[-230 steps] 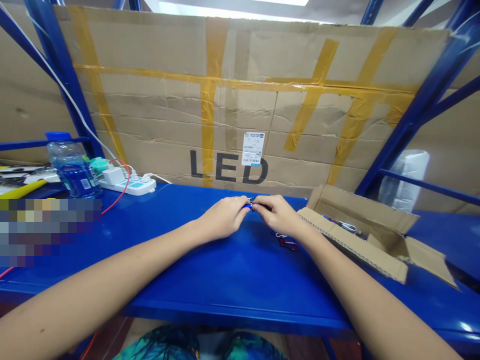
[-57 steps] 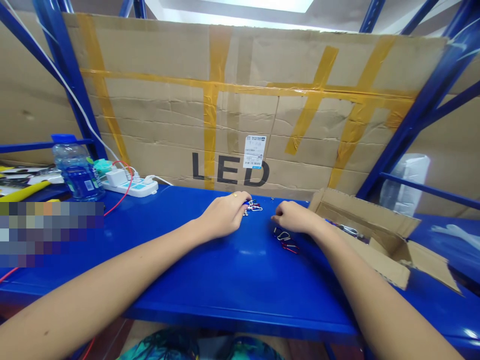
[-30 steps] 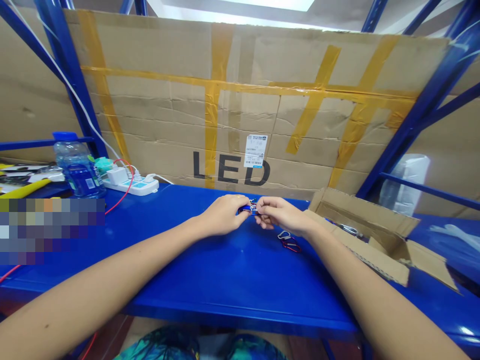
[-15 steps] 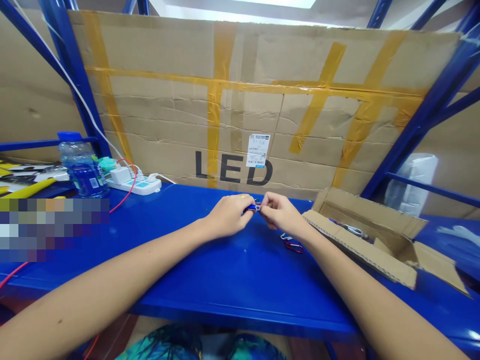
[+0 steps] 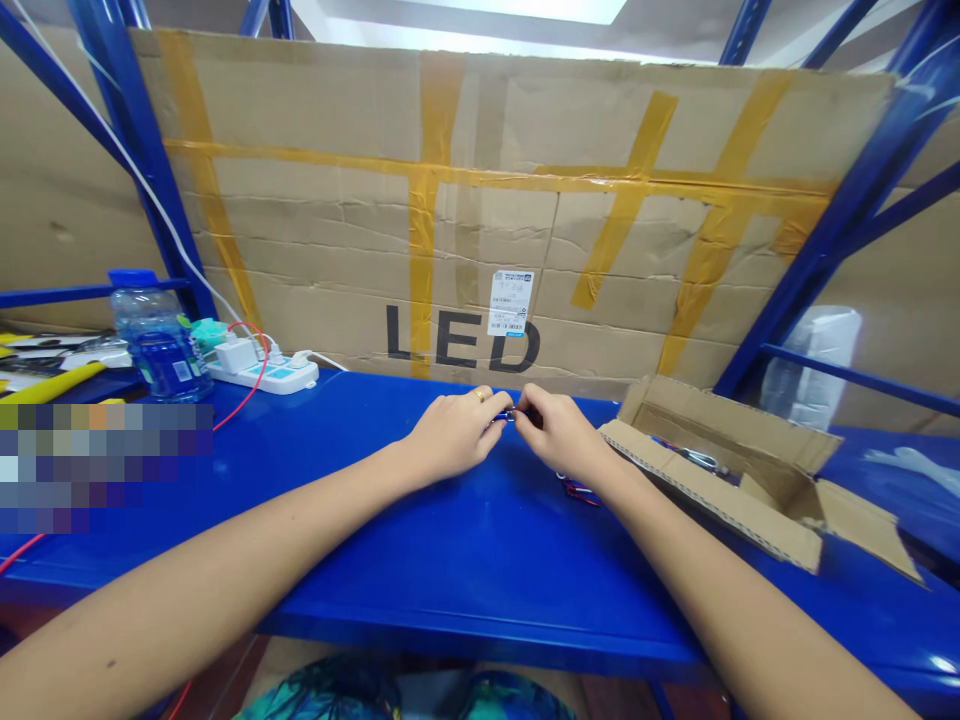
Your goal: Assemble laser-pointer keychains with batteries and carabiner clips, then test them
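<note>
Two bare forearms reach across a blue desk (image 5: 465,560) toward an open cardboard box (image 5: 720,470). Just left of the box, the left hand (image 5: 457,435) and right hand (image 5: 566,435) meet. Their fingers (image 5: 499,408) are pinched shut from both sides on a small blue clip (image 5: 511,414), held just above the desk.

Half a second earlier the hands were slightly further apart; now only a sliver of the clip shows between them. About two seconds earlier the right hand lay apart from the left, nearer the box.

A red clip (image 5: 581,491) lies on the desk between the hands and the box, now partly covered by the right wrist. The silver clip beside it no longer shows.

Far left of the box sit a power strip (image 5: 259,370) and a water bottle (image 5: 159,340). Behind the box a taped cardboard sheet (image 5: 525,200) stands upright, close to the fingertips. A broad stretch of desk runs from the hands back to the near edge, left of the box.
</note>
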The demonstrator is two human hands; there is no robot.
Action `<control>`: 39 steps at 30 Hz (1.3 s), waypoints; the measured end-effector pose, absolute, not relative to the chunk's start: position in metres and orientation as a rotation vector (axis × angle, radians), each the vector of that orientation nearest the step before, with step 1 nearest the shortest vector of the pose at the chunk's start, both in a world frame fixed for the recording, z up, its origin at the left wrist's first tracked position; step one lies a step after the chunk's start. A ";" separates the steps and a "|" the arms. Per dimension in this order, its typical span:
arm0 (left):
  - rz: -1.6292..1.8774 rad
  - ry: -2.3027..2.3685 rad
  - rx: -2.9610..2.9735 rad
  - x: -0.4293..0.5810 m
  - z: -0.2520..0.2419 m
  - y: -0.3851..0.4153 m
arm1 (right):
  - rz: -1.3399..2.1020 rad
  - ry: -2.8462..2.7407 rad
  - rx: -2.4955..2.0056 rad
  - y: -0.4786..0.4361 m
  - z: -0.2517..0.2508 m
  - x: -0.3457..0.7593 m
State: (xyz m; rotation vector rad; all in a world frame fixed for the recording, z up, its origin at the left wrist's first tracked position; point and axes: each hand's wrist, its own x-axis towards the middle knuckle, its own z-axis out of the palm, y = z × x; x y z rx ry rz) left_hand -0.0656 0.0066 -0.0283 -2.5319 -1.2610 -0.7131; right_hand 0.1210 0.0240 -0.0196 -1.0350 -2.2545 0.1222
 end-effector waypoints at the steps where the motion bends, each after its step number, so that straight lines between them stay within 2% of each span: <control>1: -0.696 -1.259 -2.511 -0.066 -0.029 0.007 | 0.099 -2.270 -1.032 0.023 -0.019 0.121; 6: -0.658 -1.299 -2.455 -0.066 -0.031 0.009 | 0.074 -2.299 -1.035 0.022 -0.019 0.120; 10: -0.782 -1.348 -2.490 -0.069 -0.029 0.012 | 0.175 -2.191 -1.071 0.027 -0.019 0.122; 17: -1.177 -1.519 -2.593 -0.082 -0.022 0.027 | 0.859 -1.837 -1.161 0.042 -0.017 0.130; 23: -1.522 -1.540 -2.665 -0.086 -0.017 0.029 | 1.220 -1.698 -1.079 0.046 -0.017 0.134; 25: -1.643 -1.530 -2.717 -0.084 -0.015 0.027 | 1.244 -1.756 -1.073 0.045 -0.018 0.135; 31: -1.875 -1.608 -2.848 -0.075 -0.015 0.023 | 1.035 -2.115 -0.876 0.038 -0.018 0.129; 39: -1.798 -1.509 -2.976 -0.074 -0.022 0.027 | 1.341 -1.887 -0.773 0.041 -0.033 0.121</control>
